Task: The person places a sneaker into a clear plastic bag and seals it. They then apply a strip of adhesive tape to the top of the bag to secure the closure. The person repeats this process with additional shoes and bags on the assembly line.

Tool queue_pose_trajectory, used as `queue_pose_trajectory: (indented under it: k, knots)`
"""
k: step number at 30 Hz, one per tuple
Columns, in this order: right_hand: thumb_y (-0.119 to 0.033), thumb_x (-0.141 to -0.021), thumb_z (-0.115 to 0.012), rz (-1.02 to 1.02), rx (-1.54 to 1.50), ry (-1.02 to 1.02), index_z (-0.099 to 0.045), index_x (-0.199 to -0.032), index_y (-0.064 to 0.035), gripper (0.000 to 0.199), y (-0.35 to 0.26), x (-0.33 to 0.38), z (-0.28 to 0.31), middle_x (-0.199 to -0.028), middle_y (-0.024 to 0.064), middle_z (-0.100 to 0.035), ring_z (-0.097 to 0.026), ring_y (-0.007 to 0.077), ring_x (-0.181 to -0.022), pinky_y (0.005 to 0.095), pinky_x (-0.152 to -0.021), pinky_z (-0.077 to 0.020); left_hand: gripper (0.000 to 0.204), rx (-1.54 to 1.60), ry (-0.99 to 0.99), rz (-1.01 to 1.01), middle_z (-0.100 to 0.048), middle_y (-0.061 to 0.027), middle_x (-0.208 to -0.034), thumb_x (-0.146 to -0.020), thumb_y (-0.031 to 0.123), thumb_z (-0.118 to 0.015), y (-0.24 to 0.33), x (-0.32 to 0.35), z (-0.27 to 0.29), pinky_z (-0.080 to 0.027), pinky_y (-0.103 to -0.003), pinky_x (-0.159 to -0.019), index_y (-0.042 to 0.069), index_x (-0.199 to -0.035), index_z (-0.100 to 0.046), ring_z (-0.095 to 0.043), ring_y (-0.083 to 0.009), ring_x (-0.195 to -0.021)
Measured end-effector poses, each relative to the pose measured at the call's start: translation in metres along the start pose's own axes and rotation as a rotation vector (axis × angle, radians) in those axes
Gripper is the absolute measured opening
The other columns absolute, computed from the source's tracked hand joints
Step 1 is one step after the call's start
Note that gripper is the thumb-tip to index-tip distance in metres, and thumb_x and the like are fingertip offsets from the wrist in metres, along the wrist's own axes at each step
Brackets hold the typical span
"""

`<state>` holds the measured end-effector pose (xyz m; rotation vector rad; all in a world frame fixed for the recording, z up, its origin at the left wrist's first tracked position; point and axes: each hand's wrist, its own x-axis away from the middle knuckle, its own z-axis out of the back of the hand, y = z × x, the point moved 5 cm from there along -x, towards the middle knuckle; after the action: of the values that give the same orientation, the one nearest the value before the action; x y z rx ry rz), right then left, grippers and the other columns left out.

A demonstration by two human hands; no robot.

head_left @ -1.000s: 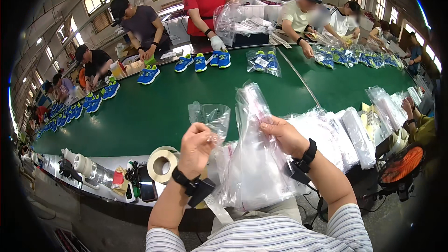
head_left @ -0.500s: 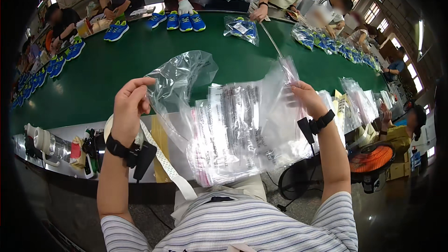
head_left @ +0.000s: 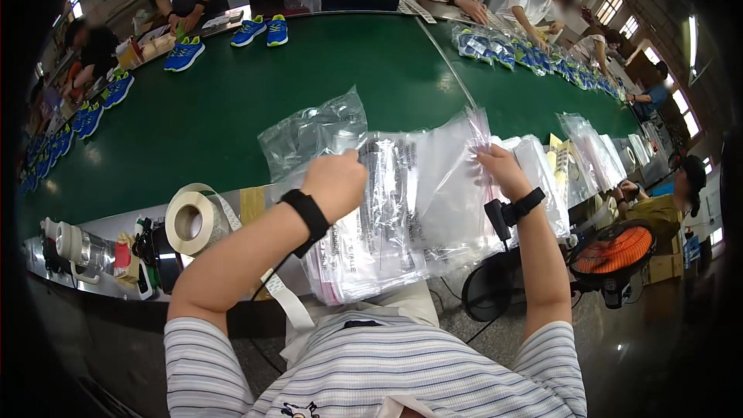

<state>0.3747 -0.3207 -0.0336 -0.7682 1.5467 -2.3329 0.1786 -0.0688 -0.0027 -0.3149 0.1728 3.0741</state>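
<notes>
A thick stack of clear plastic bags point(head_left: 395, 224) with dark print lies in front of me, over the near edge of the green work surface. My left hand point(head_left: 337, 186) is closed above the left part of the stack. From it a crumpled clear plastic bag point(head_left: 306, 135) puffs up toward the far side; the fingertips are partly hidden by the back of the hand. At the stack's right side, my right hand point(head_left: 507, 174) pinches the raised edge of a clear bag. Both wrists wear black straps.
A label roll point(head_left: 192, 220) stands left of the stack, with a clear jug point(head_left: 97, 248) farther left. Blue shoes point(head_left: 184, 54) and bagged shoes point(head_left: 495, 48) line the green conveyor point(head_left: 232, 116). An orange fan point(head_left: 615, 257) is at right. Several people work across from me.
My left hand has moved right, over the stack, bringing the crumpled bag along. My right hand stays near its place. Across the conveyor, a bagged pair and some loose shoes are gone from their spots.
</notes>
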Motion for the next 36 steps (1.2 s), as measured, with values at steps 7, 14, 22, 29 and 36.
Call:
queue_pose_trajectory:
  k: [7, 14, 22, 29, 36]
  knots:
    - [-0.016, -0.095, -0.049, 0.004, -0.022, -0.066, -0.056, -0.121, -0.0054, 0.029, 0.008, 0.001, 0.001, -0.103, 0.0049, -0.064, -0.066, 0.0186, -0.088, 0.0344, -0.070, -0.0544, 0.040, 0.399, -0.331, 0.417, -0.068, -0.0178, -0.077, -0.073, 0.040, -0.067, -0.009, -0.033, -0.138, -0.053, -0.042, -0.068, 0.001, -0.074, -0.071, -0.067, -0.0323, -0.073]
    - [-0.016, -0.096, -0.048, -0.017, -0.070, -0.079, -0.057, -0.121, -0.0059, 0.028, 0.009, 0.004, 0.002, -0.102, 0.0040, -0.064, -0.067, 0.0177, -0.085, 0.0327, -0.070, -0.0548, 0.017, 1.119, -0.182, 0.584, -0.057, -0.0004, -0.063, -0.079, 0.017, -0.070, -0.030, -0.031, -0.128, -0.041, -0.025, -0.049, 0.004, -0.072, -0.062, -0.053, -0.0094, -0.056]
    - [-0.020, -0.098, -0.047, 0.129, -0.094, -0.265, -0.055, -0.124, -0.0040, 0.032, -0.038, 0.034, -0.044, -0.108, 0.0066, -0.064, -0.066, 0.0181, -0.091, 0.0313, -0.072, -0.0538, 0.012, 1.743, -0.286, 0.591, -0.053, 0.0054, -0.068, -0.085, 0.018, -0.067, 0.037, -0.079, -0.042, -0.044, -0.019, -0.050, 0.011, -0.078, -0.060, -0.054, -0.0034, -0.059]
    - [-0.014, -0.087, -0.068, 0.339, -0.076, -0.235, -0.057, -0.116, -0.0002, 0.034, -0.057, 0.050, -0.073, -0.102, 0.0034, -0.063, -0.058, 0.0091, -0.083, 0.0237, -0.072, -0.0488, 0.010, 1.799, -0.301, 0.384, -0.059, 0.0018, -0.082, -0.086, 0.011, -0.063, 0.061, -0.089, -0.024, -0.054, -0.024, -0.064, 0.007, -0.095, -0.062, -0.058, -0.0068, -0.069]
    - [0.000, -0.083, -0.061, 0.246, -0.293, -0.239, -0.061, -0.116, -0.0002, 0.033, -0.047, 0.041, -0.066, -0.085, -0.0016, -0.061, -0.053, 0.0066, -0.071, 0.0219, -0.064, -0.0423, 0.029, 1.874, -0.263, 0.389, -0.061, -0.0044, -0.093, -0.088, 0.012, -0.058, 0.021, -0.067, 0.023, -0.052, -0.028, -0.078, 0.005, -0.116, -0.057, -0.063, -0.0137, -0.086]
